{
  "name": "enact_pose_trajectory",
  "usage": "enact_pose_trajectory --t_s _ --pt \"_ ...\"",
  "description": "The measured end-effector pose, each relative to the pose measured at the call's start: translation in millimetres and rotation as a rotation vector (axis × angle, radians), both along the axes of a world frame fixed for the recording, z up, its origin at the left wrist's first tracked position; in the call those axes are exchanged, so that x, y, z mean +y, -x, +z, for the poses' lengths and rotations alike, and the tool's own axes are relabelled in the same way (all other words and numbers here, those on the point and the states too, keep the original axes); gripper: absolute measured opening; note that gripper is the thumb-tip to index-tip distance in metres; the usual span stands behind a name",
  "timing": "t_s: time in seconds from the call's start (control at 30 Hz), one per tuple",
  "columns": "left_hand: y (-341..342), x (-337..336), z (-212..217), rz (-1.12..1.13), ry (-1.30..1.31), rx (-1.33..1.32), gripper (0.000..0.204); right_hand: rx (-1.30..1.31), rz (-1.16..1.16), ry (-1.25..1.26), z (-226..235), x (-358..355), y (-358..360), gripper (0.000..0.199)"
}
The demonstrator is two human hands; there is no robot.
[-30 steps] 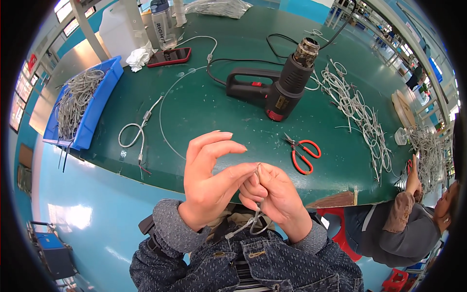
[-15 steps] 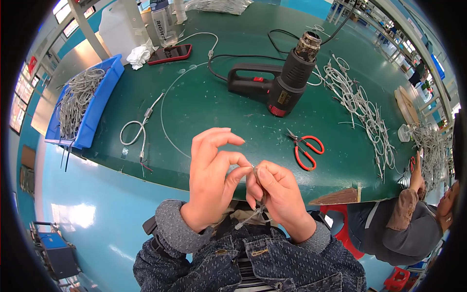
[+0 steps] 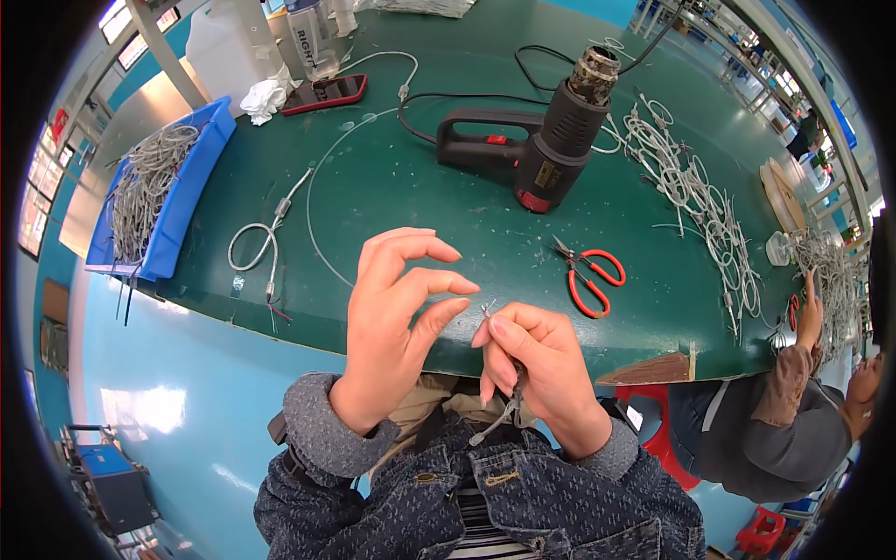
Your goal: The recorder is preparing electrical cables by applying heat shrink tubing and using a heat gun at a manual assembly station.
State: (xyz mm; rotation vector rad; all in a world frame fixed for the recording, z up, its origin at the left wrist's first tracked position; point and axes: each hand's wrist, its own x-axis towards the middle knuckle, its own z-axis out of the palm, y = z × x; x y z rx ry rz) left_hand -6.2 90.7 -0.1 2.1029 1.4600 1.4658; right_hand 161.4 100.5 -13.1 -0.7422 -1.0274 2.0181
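Note:
My right hand [image 3: 544, 359] pinches a short grey cable [image 3: 511, 411] between thumb and fingers. The cable's frayed wire ends stick up past the fingertips, and its lower part hangs below the palm toward my jacket. Just left of those ends, my left hand [image 3: 397, 322] is raised with fingers apart and nothing in it. On the green table [image 3: 411, 205], beyond my right hand, lie small cutting pliers [image 3: 590, 277] with red handles, jaws parted. A black heat gun [image 3: 551, 140] stands farther back, its scorched metal nozzle pointing up.
A blue bin [image 3: 191, 201] of coiled grey cables sits at the left. One looped cable [image 3: 254, 245] lies beside it. More tangled cables [image 3: 695, 201] spread across the right. A red-cased phone [image 3: 325, 94] lies at the back. A co-worker [image 3: 784, 420] sits at the right.
My left hand has let go of the cable's tip and drawn back to the left, its fingers opening. The wire ends now show spread apart. My right hand keeps its pinch.

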Motion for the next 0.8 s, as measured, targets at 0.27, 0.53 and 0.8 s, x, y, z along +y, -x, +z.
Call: enact_pose_trajectory --t_s 0.27,0.53,0.8 --pt "3 -4 -1 0.038 -0.022 0.026 0.017 0.023 -0.012 -0.001 -3 2 0 0.023" --pt "-4 -16 -17 -0.125 0.156 -0.233 0.018 -0.014 -0.049 -0.052 -10 1 3 0.018" --pt "-10 -21 -27 -0.246 0.362 -0.598 0.013 0.139 0.095 0.144 -23 6 1 0.017"
